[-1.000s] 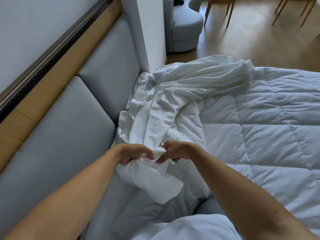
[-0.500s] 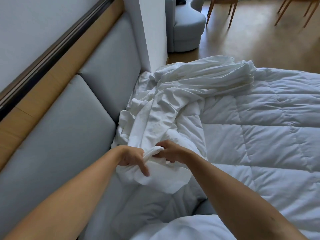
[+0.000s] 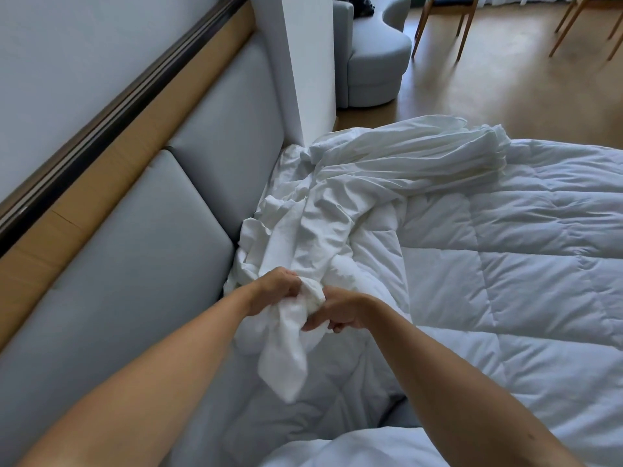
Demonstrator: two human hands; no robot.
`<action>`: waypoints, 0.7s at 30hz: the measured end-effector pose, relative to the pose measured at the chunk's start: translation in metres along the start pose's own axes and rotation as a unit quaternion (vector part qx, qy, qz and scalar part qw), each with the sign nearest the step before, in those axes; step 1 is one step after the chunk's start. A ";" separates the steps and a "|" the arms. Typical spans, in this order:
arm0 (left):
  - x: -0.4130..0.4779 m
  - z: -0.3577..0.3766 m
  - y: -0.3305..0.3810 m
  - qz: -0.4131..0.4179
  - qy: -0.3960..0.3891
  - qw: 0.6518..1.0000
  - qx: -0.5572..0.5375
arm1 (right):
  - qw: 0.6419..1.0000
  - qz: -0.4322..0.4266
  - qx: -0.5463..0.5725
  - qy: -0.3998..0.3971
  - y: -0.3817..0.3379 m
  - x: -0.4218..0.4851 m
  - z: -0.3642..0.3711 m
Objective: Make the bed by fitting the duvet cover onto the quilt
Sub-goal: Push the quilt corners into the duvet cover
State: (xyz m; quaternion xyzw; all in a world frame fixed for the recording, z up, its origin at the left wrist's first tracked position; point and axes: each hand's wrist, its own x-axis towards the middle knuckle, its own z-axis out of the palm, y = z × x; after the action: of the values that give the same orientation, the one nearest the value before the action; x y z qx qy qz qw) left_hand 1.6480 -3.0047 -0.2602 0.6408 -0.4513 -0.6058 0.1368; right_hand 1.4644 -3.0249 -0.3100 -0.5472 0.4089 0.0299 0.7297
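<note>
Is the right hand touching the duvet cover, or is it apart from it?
Touching. The head view shows the right hand with fingers curled around a bunched end of the duvet cover, which the left hand grips too.

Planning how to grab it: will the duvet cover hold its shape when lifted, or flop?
Probably flops: the duvet cover lies in loose wrinkles, and a tail droops below the left hand and right hand. It looks thin and light beside the puffy quilt.
</note>
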 end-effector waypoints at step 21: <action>-0.006 -0.005 0.009 0.021 0.033 0.999 0.024 | 0.994 -0.038 0.104 0.011 -0.002 -0.006 -0.002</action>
State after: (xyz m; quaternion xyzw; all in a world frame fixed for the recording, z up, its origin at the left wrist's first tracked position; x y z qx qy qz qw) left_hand 1.6496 -3.0072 -0.2487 0.6536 -0.4746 -0.5704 0.1491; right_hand 1.4601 -3.0246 -0.3048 -0.4840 0.3967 -0.0471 0.7785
